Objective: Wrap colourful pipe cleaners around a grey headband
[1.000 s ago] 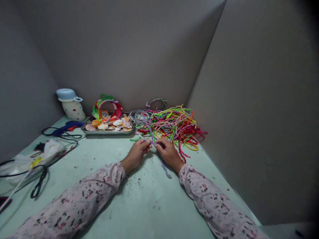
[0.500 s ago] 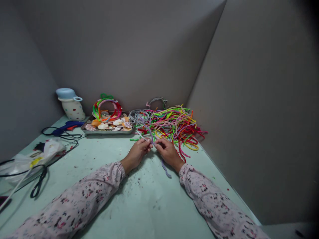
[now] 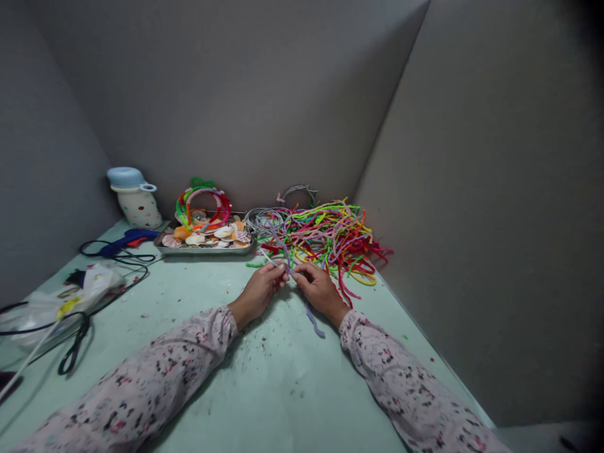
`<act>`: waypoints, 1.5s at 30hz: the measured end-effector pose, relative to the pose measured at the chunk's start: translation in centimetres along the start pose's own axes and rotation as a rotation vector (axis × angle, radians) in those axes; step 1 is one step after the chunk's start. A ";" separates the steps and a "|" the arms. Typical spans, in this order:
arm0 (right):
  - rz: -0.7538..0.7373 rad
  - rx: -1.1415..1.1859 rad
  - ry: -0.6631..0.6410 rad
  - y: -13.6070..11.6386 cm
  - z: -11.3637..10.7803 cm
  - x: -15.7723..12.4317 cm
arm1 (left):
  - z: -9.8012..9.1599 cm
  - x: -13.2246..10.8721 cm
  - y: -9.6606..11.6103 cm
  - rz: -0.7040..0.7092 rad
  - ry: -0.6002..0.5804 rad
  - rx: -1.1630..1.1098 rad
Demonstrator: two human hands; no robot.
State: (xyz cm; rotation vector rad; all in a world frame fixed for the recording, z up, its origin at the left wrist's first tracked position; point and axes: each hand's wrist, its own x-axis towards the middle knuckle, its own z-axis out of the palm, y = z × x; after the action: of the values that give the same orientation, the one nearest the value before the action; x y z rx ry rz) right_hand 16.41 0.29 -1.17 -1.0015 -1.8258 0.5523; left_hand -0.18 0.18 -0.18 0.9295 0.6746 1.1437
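Observation:
My left hand is pinched around a thin whitish rod or wire that sticks out up and to the left. Close beside it, my right hand pinches a purple pipe cleaner. One end of this fuzzy strand rises between the hands toward the pile, and a purple length hangs below my right hand onto the table. The fingertips of both hands nearly meet where strand and rod cross; my fingers hide the exact join. Just beyond the hands lies a tangled heap of colourful pipe cleaners.
A metal tray of seashells stands at the back, with colourful wrapped rings on it. Grey wire coils lie beside it. At the left are a bottle, a blue tool, black cables and a plastic bag.

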 end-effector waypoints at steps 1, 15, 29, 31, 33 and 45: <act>0.001 -0.001 -0.004 0.0 0.0 0.0 | 0.0 0.0 0.0 -0.001 -0.001 -0.001; 0.004 -0.001 -0.042 -0.3 0.0 -0.1 | 0.0 0.1 -0.2 0.008 0.017 -0.010; 0.020 0.002 -0.040 -0.6 -0.1 0.0 | -0.1 0.1 -0.2 0.012 -0.012 -0.031; 0.018 0.000 -0.049 -0.7 -0.2 0.1 | -0.1 0.1 -0.2 0.009 -0.007 -0.030; 0.014 -0.001 -0.052 -0.8 -0.2 0.1 | -0.1 0.0 -0.2 0.011 -0.005 -0.024; -0.007 -0.055 0.092 0.3 0.0 0.3 | 0.3 -0.2 -0.1 0.155 0.122 0.347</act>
State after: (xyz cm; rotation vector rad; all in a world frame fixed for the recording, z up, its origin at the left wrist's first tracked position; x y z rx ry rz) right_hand 16.48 0.72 -1.20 -1.0402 -1.7706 0.4473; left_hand 0.02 -0.14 -0.13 1.2287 0.9323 1.2500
